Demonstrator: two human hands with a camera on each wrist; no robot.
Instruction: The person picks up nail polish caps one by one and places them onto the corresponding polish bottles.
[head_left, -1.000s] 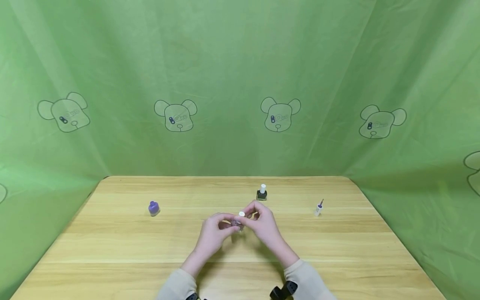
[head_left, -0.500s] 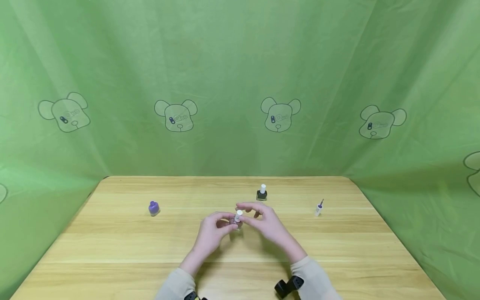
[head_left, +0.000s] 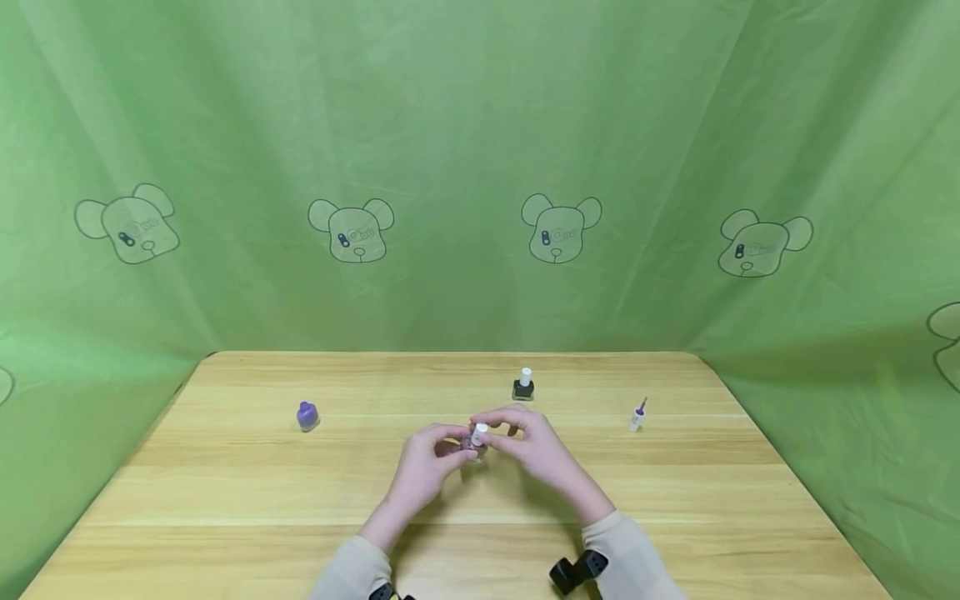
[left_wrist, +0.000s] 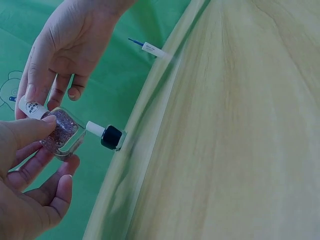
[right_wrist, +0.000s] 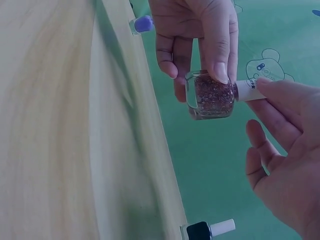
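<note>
head view: right hand (head_left: 536, 450) fingers back pinching white cap (head_left: 481, 432), had been lifted off half a second ago
left hand (head_left: 427, 467): fingers curled round glitter bottle (right_wrist: 212, 95)
meaning: likely re-gripping between cap twists

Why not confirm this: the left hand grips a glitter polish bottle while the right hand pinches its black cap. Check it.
Wrong in one respect: the cap is white, as the right wrist view shows. The left hand does grip the glitter polish bottle, and the right hand does pinch its cap.
</note>
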